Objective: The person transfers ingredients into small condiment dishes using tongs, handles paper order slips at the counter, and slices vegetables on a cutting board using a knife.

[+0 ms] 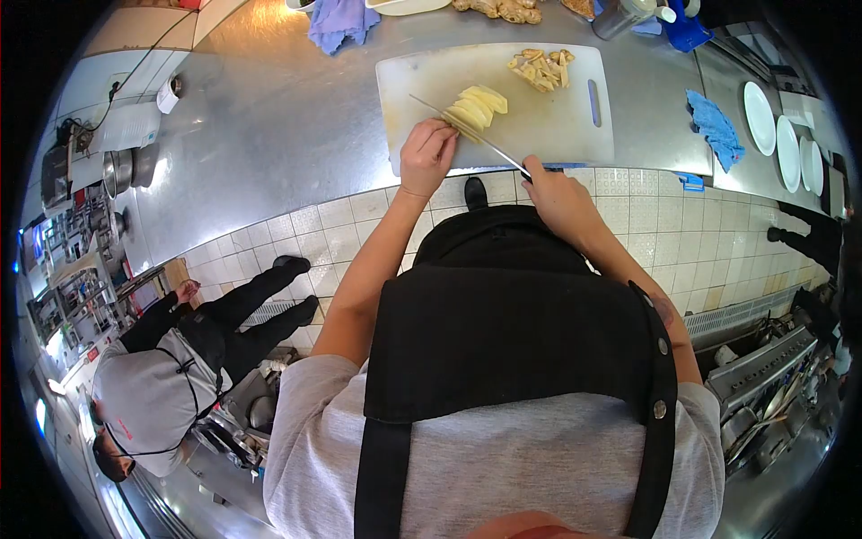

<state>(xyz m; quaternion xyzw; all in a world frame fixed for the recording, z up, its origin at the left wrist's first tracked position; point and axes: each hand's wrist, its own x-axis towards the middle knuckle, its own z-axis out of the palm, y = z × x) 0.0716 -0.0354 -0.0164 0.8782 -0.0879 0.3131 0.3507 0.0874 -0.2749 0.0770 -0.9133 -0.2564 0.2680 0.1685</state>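
Pale yellow ginger slices (476, 108) lie fanned out on a white cutting board (404, 81). My right hand (561, 202) is closed round the handle of a long knife (498, 153), whose blade slants across the board beside the slices. Close against the blade, my left hand (428, 157) has its fingers curled over a piece of ginger, which they mostly hide. A heap of tan ginger trimmings (541, 69) sits at the board's upper right.
Whole ginger roots (500, 9), a blue-purple cloth (343, 22) and a clear container (620, 16) stand beyond the board. To the right are a blue cloth (716, 130) and white plates (760, 119). Another person (162, 395) is at the left.
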